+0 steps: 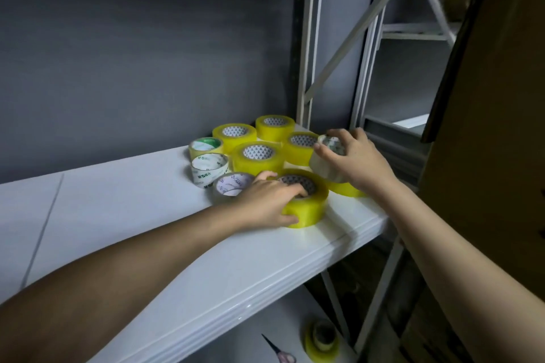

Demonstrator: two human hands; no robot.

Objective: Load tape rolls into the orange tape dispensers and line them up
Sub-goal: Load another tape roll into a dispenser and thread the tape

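Observation:
Several yellow tape rolls lie flat on a white shelf [177, 244] near its right end. My left hand [269, 200] grips the nearest yellow roll [309, 209], fingers curled into its core and thumb against its outer wall. My right hand [352, 156] holds a clear tape roll [324, 162] tilted above another yellow roll [345, 189]. Three clear rolls [208, 169] sit to the left of the yellow group [258, 156]. No orange dispenser is in view.
A grey wall stands behind the shelf. White metal rack uprights [309, 38] rise at the shelf's right end. On the lower shelf lie a yellow tape roll [323, 339] and scissors [278, 351]. A brown cardboard surface [495, 97] fills the right side.

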